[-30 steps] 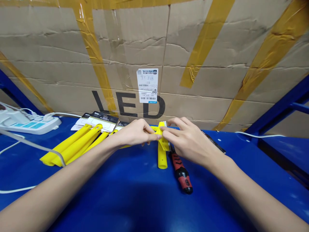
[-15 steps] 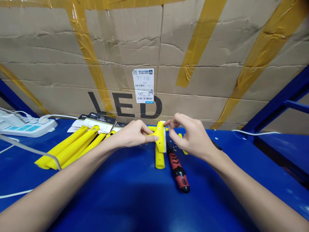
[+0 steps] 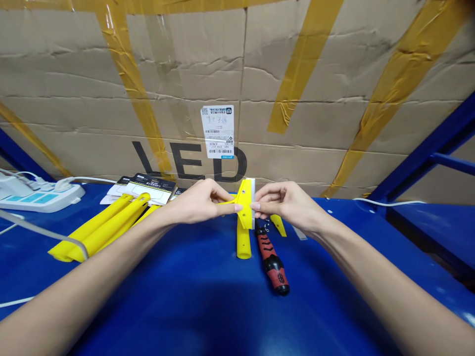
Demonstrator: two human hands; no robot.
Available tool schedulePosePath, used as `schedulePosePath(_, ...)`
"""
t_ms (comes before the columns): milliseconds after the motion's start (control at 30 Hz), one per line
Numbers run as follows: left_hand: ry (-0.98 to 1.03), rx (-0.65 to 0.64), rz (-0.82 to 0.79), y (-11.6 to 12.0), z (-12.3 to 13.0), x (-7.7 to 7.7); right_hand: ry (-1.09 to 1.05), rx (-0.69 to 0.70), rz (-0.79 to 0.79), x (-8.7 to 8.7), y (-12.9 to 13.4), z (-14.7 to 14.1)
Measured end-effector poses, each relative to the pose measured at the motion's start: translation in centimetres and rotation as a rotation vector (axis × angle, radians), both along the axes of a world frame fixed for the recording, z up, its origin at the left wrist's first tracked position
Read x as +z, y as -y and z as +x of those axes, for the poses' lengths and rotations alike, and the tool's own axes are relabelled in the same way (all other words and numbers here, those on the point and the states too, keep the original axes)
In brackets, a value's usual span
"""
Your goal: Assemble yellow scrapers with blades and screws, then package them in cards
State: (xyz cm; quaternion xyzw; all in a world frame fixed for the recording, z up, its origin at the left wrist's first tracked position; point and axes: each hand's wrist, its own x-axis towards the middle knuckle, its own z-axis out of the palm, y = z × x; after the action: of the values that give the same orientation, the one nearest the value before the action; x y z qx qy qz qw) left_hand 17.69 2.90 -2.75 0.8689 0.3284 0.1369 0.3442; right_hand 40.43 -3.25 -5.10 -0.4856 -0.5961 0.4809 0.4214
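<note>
My left hand (image 3: pixel 203 201) pinches the narrow neck of a yellow scraper head (image 3: pixel 244 210), which has two small screws or holes in its face. Along its right side runs a pale scraper blade (image 3: pixel 253 185). My right hand (image 3: pixel 284 203) has thumb and fingers closed on the blade's edge. Below the scraper head lies a yellow tube handle (image 3: pixel 244 247) on the blue table. A red and black handled screwdriver (image 3: pixel 273 264) rests just right of it, its far end hidden. Under my right hand are a yellow plate (image 3: pixel 278 226) and a thin pale strip (image 3: pixel 300 234).
Several yellow handles (image 3: pixel 100 230) with black and white cards (image 3: pixel 150 188) lie at the left. A white power strip (image 3: pixel 44 197) with cables stands farther left. Behind the blue table (image 3: pixel 185 306) rises a taped cardboard box (image 3: pixel 208 64). A blue metal frame (image 3: pixel 419 148) is at the right.
My right hand has come down from above the blade's top end and closed on its edge. The scraper head has risen slightly, still in my left hand. The view has shifted a little.
</note>
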Motion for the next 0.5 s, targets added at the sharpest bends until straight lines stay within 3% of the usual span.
schedulePosePath(500, -0.041, -0.045, 0.037, -0.13, -0.17, 0.13, 0.086, 0.085, 0.029, 0.55, 0.32, 0.2)
